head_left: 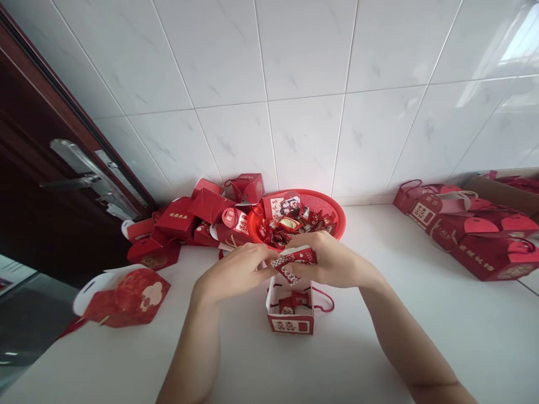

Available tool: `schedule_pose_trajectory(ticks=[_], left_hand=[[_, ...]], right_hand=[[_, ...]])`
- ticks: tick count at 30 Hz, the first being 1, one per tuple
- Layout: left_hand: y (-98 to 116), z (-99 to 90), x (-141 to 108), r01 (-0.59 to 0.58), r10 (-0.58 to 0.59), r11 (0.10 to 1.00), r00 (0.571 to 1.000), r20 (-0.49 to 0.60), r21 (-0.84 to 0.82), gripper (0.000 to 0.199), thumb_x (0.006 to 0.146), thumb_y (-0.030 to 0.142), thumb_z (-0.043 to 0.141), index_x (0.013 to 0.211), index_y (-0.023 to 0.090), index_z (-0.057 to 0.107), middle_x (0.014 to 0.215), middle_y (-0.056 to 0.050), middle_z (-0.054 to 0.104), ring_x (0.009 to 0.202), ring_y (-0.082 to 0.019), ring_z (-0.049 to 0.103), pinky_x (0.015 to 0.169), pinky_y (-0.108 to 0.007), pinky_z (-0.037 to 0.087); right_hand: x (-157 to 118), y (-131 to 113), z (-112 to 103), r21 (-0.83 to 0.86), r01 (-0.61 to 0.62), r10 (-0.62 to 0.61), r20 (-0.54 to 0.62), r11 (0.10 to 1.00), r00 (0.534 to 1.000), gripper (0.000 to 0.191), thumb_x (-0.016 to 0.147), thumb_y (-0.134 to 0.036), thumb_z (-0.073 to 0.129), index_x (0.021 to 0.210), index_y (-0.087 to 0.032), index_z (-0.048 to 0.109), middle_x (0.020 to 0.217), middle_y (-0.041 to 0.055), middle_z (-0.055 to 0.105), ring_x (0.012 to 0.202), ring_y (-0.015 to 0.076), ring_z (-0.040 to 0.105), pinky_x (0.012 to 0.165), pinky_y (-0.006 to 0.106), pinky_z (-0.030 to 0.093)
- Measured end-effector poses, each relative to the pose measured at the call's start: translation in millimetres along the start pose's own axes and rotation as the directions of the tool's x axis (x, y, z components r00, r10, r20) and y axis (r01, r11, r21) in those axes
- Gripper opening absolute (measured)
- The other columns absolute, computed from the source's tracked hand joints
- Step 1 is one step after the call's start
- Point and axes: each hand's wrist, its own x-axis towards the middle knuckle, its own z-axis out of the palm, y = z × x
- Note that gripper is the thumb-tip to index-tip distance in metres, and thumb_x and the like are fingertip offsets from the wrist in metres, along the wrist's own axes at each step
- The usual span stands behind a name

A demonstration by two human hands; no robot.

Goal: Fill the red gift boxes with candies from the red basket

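Packet (300, 258), one, red with white print, held above the table (357, 348) by two bare hands. The left hand (242, 266) pinches its left end between thumb and fingers; the right hand (332, 261) grasps its right end. Just below the packet in view stands one open box (277, 325), upright, with one cord loop (329, 303) at its right side and at least two small wrapped pieces (293, 302) inside. Beyond the hands, one red basket (334, 213) contains one printed card (282, 206) and many wrapped sweets (290, 224), too crowded to count. Left of it lie piled boxes (177, 216), overlapping, exact number unclear; one separate box (130, 297) stands nearer the viewer. At right are at least three grouped boxes (475, 247), beside one brown carton (497, 191). One door handle (84, 179) appears at left.
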Motion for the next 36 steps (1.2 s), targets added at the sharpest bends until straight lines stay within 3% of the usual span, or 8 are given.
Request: schedule_pose_trajectory(ticks=[4, 8, 15, 18, 21, 25, 30, 36], left_hand=[[-7, 0.5, 3, -0.005, 0.005, 1.000, 0.999, 0.037, 0.017, 0.018, 0.084, 0.023, 0.054, 0.080, 0.021, 0.071, 0.070, 0.001, 0.069, 0.063, -0.016, 0.059, 0.059, -0.024, 0.037], [-11, 3.4, 7, 0.050, -0.057, 0.997, 0.991, 0.121, 0.057, 0.021, 0.080, 0.027, 0.057, 0.065, 0.019, 0.069, 0.057, 0.002, 0.058, 0.054, -0.013, 0.048, 0.050, -0.024, 0.029], [-15, 6.0, 15, -0.013, 0.015, 1.000, 0.996, 0.088, -0.023, 0.019, 0.072, 0.019, 0.056, 0.073, 0.018, 0.075, 0.056, 0.002, 0.058, 0.052, -0.012, 0.043, 0.049, -0.024, 0.026], [-20, 4.2, 18, -0.004, 0.005, 1.000, 0.997, 0.080, -0.016, 0.015, 0.073, 0.021, 0.057, 0.067, 0.017, 0.070, 0.054, 0.003, 0.051, 0.051, -0.011, 0.039, 0.048, -0.024, 0.024], [-25, 3.1, 21, 0.013, -0.012, 1.000, 0.997, 0.079, -0.010, 0.017, 0.074, 0.023, 0.059, 0.058, 0.016, 0.061, 0.051, 0.005, 0.042, 0.051, -0.010, 0.035, 0.048, -0.024, 0.021], [-29, 1.9, 23, -0.006, 0.010, 0.999, 0.992, 0.127, -0.035, 0.013, 0.076, 0.021, 0.060, 0.070, 0.015, 0.069, 0.058, 0.004, 0.053, 0.056, -0.011, 0.041, 0.052, -0.024, 0.027], [-28, 0.2, 24, 0.018, -0.021, 1.000, 0.994, 0.111, 0.023, 0.017, 0.077, 0.022, 0.059, 0.073, 0.016, 0.075, 0.059, 0.002, 0.061, 0.055, -0.013, 0.046, 0.053, -0.025, 0.030], [-32, 1.2, 24, 0.045, -0.043, 0.999, 0.993, 0.106, -0.013, 0.025, 0.077, 0.025, 0.062, 0.092, 0.018, 0.080, 0.083, -0.004, 0.078, 0.070, -0.019, 0.064, 0.062, -0.025, 0.041]], right_hand=[[1, 2, 4, -0.040, 0.010, -0.008, 0.027, 0.999, 1.000, 0.013, 0.084, -0.012, 0.060, 0.078, -0.020, 0.068, 0.074, -0.0008, 0.066, 0.062, 0.0122, 0.053, 0.055, 0.024, 0.039], [3, 1, 6, -0.044, -0.001, -0.002, -0.068, 0.999, 0.998, 0.014, 0.088, -0.017, 0.059, 0.076, -0.019, 0.066, 0.073, 0.0008, 0.063, 0.065, 0.0129, 0.053, 0.056, 0.025, 0.039], [9, 3, 12, 0.156, -0.053, 0.084, -0.200, 0.986, 0.976, 0.013, 0.091, -0.023, 0.056, 0.082, -0.019, 0.065, 0.075, -0.0007, 0.065, 0.058, 0.0100, 0.058, 0.058, 0.023, 0.044], [12, 6, 17, 0.148, -0.037, 0.064, -0.177, 0.988, 0.982, 0.013, 0.090, -0.025, 0.060, 0.081, -0.018, 0.066, 0.073, -0.0008, 0.066, 0.061, 0.0105, 0.057, 0.059, 0.023, 0.043], [13, 10, 22, 0.132, -0.042, 0.052, -0.074, 0.990, 0.996, 0.009, 0.088, -0.025, 0.065, 0.087, -0.018, 0.069, 0.078, 0.0002, 0.070, 0.064, 0.0113, 0.058, 0.059, 0.023, 0.043], [16, 17, 28, 0.066, -0.090, 0.087, 0.050, 0.994, 0.995, 0.009, 0.087, -0.023, 0.065, 0.092, -0.018, 0.071, 0.084, 0.0029, 0.073, 0.073, 0.0147, 0.064, 0.064, 0.025, 0.046], [17, 19, 20, -0.020, -0.143, 0.142, -0.049, 0.989, 0.989, 0.008, 0.087, -0.019, 0.062, 0.086, -0.019, 0.070, 0.086, 0.0028, 0.073, 0.075, 0.0155, 0.065, 0.062, 0.025, 0.045], [9, 19, 1, -0.063, -0.137, 0.135, -0.044, 0.989, 0.990, 0.007, 0.087, -0.018, 0.063, 0.083, -0.019, 0.069, 0.084, 0.0024, 0.072, 0.074, 0.0149, 0.064, 0.064, 0.025, 0.044]])
